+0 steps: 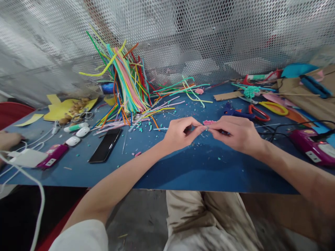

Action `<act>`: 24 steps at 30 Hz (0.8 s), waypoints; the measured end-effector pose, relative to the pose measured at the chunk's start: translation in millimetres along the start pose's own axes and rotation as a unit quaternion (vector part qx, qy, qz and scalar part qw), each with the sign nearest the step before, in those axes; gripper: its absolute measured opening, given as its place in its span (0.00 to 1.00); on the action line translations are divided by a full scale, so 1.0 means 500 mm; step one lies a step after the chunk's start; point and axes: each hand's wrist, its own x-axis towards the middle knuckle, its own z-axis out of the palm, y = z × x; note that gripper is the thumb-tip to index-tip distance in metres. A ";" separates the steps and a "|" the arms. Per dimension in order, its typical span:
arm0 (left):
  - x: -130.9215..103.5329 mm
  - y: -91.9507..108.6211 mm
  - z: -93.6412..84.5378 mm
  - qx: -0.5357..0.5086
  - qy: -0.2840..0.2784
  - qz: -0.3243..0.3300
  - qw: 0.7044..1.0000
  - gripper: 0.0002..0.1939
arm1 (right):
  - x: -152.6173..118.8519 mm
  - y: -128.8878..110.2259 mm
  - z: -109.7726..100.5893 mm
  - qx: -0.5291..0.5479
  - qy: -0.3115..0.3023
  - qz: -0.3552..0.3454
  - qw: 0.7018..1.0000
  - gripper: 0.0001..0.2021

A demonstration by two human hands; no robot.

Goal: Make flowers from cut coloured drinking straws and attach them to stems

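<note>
Above the blue tabletop (199, 170), my two hands meet fingertip to fingertip. My left hand (180, 132) is closed in a pinch, with a thin wire (196, 125) showing at its fingertips. A small fuzzy pink pipe-cleaner piece (208, 122) sits at the fingertips of my right hand (234, 134), which is closed on it. The fingers hide where the wire and the pink piece join, if they do. Just behind the right hand lies a dark blue glue gun (231, 111). Tiny clipped bits are scattered around and below both hands.
A tall bundle of pipe cleaners (128, 80) stands at back left. A black phone (105, 145) lies left of my forearm. Red- and yellow-handled scissors (259, 112), a purple power strip (312, 148) and cables are at right. Another person's hand (10, 139) rests far left.
</note>
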 end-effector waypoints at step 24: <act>0.005 -0.058 -0.032 0.232 -0.037 0.335 0.912 0.03 | 0.020 0.012 -0.028 0.226 -0.191 0.160 0.942 0.11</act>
